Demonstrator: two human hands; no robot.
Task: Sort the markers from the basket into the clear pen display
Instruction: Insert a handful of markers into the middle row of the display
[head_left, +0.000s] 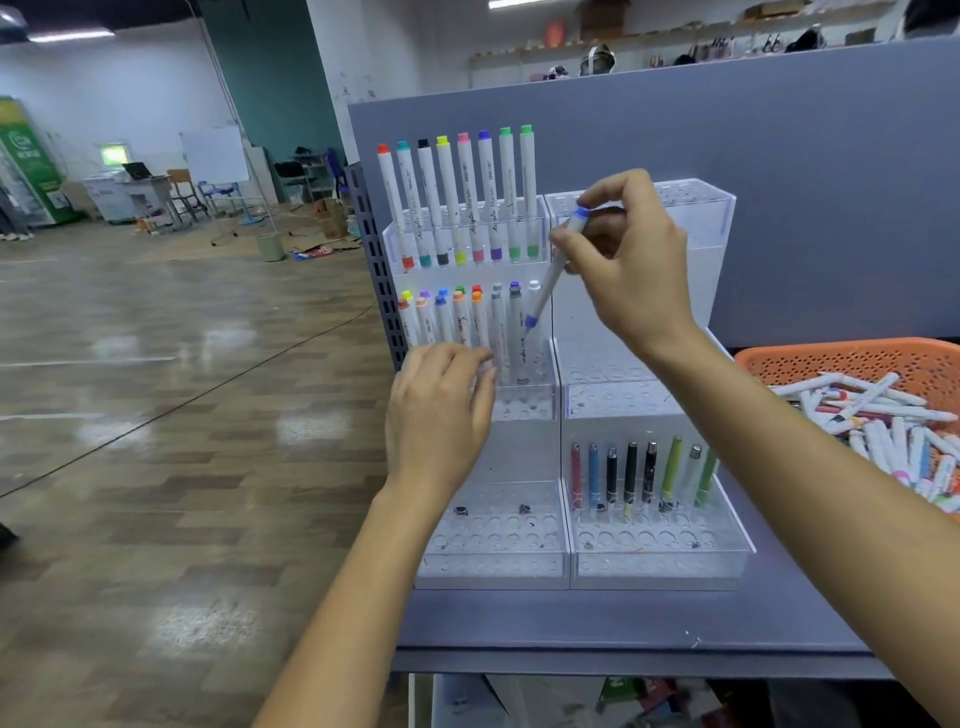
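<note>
A clear tiered pen display (498, 545) stands on a grey shelf. Its left top tier holds a row of white markers (462, 197) with coloured caps, and its middle tier holds more. My right hand (628, 270) pinches a white marker with blue ends (550, 275), tilted, its lower tip over the right end of the middle tier. My left hand (441, 410) rests against the front of that middle tier, fingers curled, holding nothing. An orange basket (852, 358) at the right holds several loose white markers (883, 415).
The right display unit (660, 545) holds a row of coloured pens (639, 473) in its lower tier; its upper tiers are bare. A grey panel (779, 182) backs the shelf. To the left lies open wooden floor (182, 389) with desks far off.
</note>
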